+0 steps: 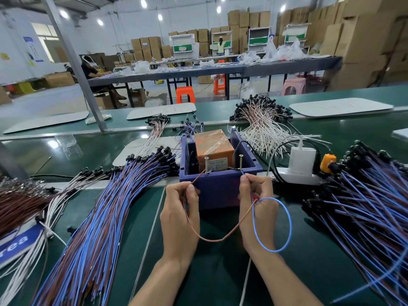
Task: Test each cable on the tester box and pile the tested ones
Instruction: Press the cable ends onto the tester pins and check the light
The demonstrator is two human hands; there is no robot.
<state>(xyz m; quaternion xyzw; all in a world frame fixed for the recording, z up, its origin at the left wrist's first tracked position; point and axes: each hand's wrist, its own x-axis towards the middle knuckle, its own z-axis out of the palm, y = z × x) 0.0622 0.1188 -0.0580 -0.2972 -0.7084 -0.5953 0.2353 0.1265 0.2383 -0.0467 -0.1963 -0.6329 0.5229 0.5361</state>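
Observation:
A dark blue tester box (217,188) with an orange block (213,146) inside stands at the centre of the green table. Two upright screws rise from its front rim, the left screw (206,164) and the right screw (240,162). My left hand (180,214) pinches the brown wire (198,234), whose tip touches the left screw. My right hand (257,206) pinches the blue wire (287,221), whose tip reaches the right screw. Both wires hang in loops below my hands.
A big pile of blue and brown cables (106,206) lies to the left, another (364,206) to the right. White cables (262,127) lie behind the box. A white power strip (300,175) with a white charger and an orange plug sits right of the box. People work at far tables.

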